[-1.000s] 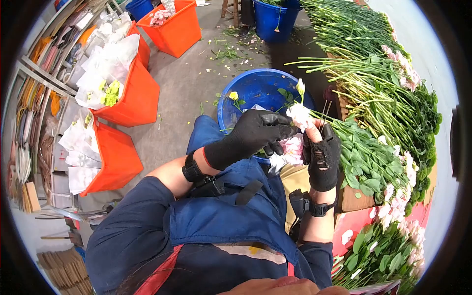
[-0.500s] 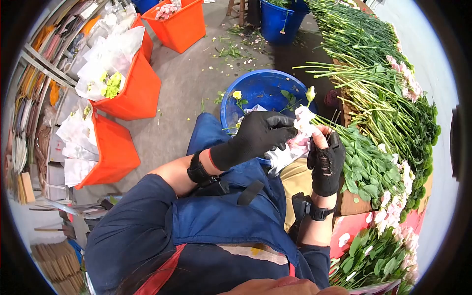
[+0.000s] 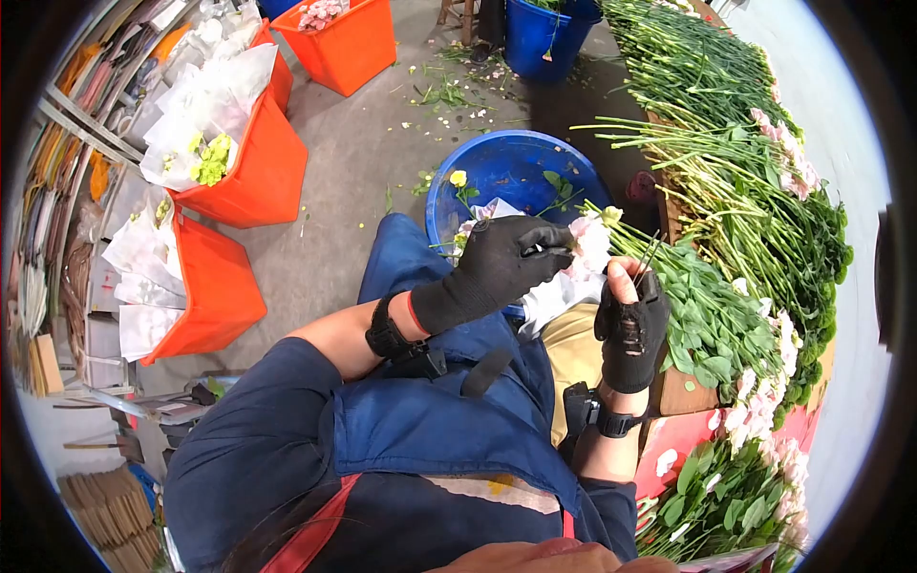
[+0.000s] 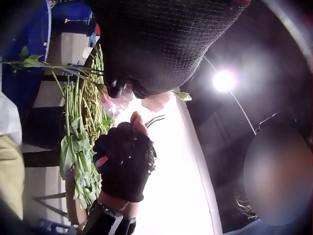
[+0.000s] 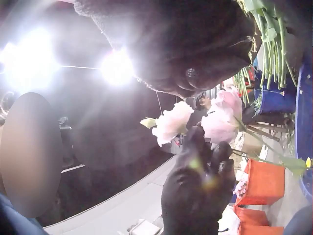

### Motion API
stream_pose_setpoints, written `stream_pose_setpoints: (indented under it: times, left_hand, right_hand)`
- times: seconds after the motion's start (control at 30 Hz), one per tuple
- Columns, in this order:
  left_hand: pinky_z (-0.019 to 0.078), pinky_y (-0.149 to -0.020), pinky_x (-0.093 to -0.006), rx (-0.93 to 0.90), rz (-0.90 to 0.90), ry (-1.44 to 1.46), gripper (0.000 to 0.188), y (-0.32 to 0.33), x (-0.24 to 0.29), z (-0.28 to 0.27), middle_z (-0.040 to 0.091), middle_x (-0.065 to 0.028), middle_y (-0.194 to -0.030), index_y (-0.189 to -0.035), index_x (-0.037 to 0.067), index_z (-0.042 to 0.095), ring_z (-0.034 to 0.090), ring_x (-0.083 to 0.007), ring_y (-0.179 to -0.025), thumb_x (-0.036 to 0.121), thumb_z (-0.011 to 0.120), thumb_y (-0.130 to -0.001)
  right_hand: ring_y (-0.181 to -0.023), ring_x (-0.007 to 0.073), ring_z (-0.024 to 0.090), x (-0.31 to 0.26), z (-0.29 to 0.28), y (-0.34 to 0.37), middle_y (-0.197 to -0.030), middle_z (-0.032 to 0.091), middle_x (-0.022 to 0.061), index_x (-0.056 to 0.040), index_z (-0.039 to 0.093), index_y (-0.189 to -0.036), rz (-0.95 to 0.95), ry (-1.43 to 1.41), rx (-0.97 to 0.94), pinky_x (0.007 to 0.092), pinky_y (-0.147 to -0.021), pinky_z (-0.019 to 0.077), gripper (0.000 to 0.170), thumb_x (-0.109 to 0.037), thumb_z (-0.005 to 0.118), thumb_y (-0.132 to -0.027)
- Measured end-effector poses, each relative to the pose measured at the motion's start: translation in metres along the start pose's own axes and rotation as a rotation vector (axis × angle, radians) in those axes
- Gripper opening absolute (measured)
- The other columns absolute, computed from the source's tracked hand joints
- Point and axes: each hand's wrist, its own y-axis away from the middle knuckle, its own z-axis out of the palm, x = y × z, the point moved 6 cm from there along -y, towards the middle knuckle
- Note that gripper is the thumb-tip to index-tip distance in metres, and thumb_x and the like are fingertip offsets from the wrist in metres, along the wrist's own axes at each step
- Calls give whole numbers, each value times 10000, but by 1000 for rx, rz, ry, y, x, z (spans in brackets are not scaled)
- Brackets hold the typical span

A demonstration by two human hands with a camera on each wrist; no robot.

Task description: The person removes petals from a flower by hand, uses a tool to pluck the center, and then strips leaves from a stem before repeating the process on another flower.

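Gloved in black, my left hand point(image 3: 501, 267) pinches a pale pink lisianthus point(image 3: 590, 241) just below its blooms. A closed bud point(image 3: 611, 216) stands beside the bloom. The right wrist view shows two ruffled blooms point(image 5: 222, 117) above the left fingertips, with stem and leaves trailing off to the right. My right hand point(image 3: 630, 329), its thumb tip bare of the glove, grips a thin metal tool point(image 3: 650, 250) with two narrow prongs; the palm hides the rest. A small red part shows at that hand in the left wrist view. The right thumb is close below the blooms.
A blue tub point(image 3: 449, 158) with cut leaves and a yellow flower stands before my knees. Bundles of green stems point(image 3: 707, 315) and pink blooms line the bench at right. Orange bins point(image 3: 215, 296) with white-wrapped flowers stand at left. Clippings point(image 3: 449, 94) litter the floor.
The lisianthus has turned in my left fingers, and its bud has dropped from above the bloom to its right side. My right thumb has drawn slightly away from the bloom.
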Motion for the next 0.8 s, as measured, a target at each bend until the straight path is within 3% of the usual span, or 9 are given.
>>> stream_pose_setpoints:
  times: [0.1,0.2,0.4,0.5,0.57,0.7,0.77,0.8]
  left_hand:
    - [503,-637,-283,10,14,-72,211,3,3,-4,689,-74,-810,-1043,11,700,627,-93,-711,48,719,-836]
    - [523,-645,-266,-25,138,-175,157,4,14,-5,705,-92,-830,-1001,-35,667,655,-95,-770,17,712,-859]
    - [546,-698,-281,-13,-32,224,188,4,-13,-5,723,-136,-916,-1041,-64,632,692,-153,-832,20,691,-883]
    - [564,-741,-295,-74,-180,372,179,3,-17,-8,727,-126,-933,-1069,-64,651,710,-166,-835,-28,594,-903]
    - [567,-716,-315,-39,-198,360,204,1,-16,-12,723,-160,-939,-1110,-68,635,717,-206,-823,10,590,-927]
    - [565,-684,-320,3,-264,404,284,-2,-5,-19,721,-164,-926,-1165,-89,604,716,-226,-796,106,584,-959]
    - [566,-681,-320,44,-286,473,293,-3,-8,-23,718,-156,-953,-1174,-84,601,715,-225,-805,115,589,-960]
    - [566,-682,-320,46,-290,482,296,-4,-9,-25,711,-149,-988,-1182,-75,602,715,-223,-813,125,593,-963]
  right_hand:
    - [-457,38,419,2,1,3,-624,522,-34,-17,642,-986,12,-16,-10,211,-399,313,188,-195,673,-936]
    - [-464,37,428,2,4,7,-632,535,-29,-8,645,-991,7,-26,-21,210,-406,318,179,-175,673,-934]
    - [-473,36,439,2,4,11,-646,544,-30,-11,652,-995,-20,3,6,211,-418,319,159,-155,672,-931]
    - [-475,37,440,6,-5,12,-651,542,-30,-14,648,-1003,-16,-2,54,209,-424,322,159,-156,669,-934]
    - [-452,31,375,13,-10,11,-618,487,-47,-31,626,-1017,-4,-25,107,203,-424,288,202,-214,655,-938]
    - [-445,36,397,54,-22,2,-618,512,-39,-42,634,-1030,42,-50,141,215,-411,283,170,-158,679,-914]
    - [-430,48,410,75,-17,-1,-688,555,-23,-29,644,-1041,121,33,46,219,-411,304,171,-113,679,-896]
    - [-437,46,415,84,-11,-3,-705,561,-22,-23,644,-1067,59,78,9,216,-416,310,202,-109,682,-889]
